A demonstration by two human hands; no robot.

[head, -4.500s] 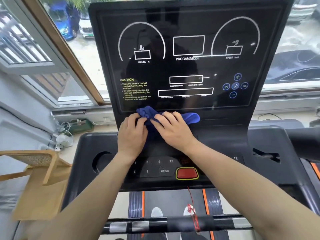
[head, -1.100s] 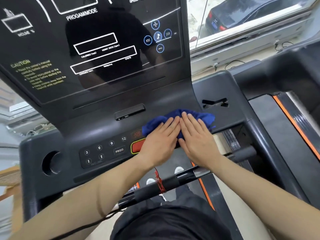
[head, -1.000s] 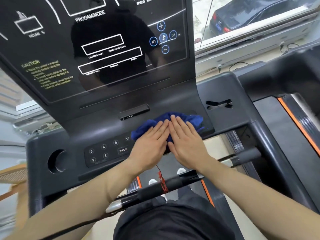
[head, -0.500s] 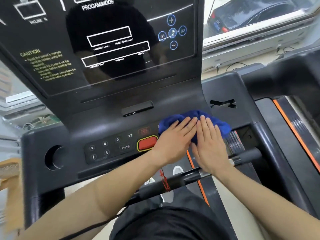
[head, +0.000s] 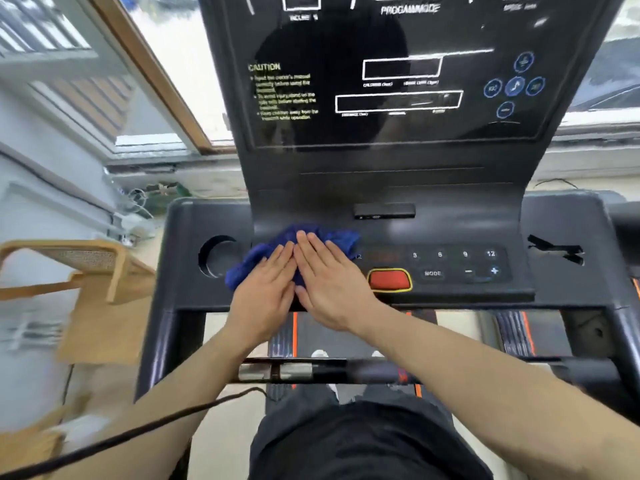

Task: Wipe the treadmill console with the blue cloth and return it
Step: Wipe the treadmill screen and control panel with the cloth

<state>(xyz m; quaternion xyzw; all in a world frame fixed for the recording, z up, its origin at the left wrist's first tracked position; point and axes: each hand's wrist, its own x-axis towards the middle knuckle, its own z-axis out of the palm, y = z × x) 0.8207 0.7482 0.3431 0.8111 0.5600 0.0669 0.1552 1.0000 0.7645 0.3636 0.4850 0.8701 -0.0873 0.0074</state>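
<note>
Two flat, open hands, left hand (head: 263, 289) and right hand (head: 329, 282), pressed the crumpled blue cloth (head: 277, 251) onto the black treadmill console's (head: 450, 230) left edge, spreading wiping pressure without gripping.

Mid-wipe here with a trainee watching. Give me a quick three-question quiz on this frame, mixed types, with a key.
1. True or false: both hands lie flat on the cloth.
2. Multiple choice: the cloth lies between the red button and which feature? A) the MODE key B) the round cup hole C) the plus key
3. Fill in: the yellow heading on the screen reads ____.

Key
1. True: left hand and right hand press it side by side, palms down.
2. B
3. CAUTION
</note>
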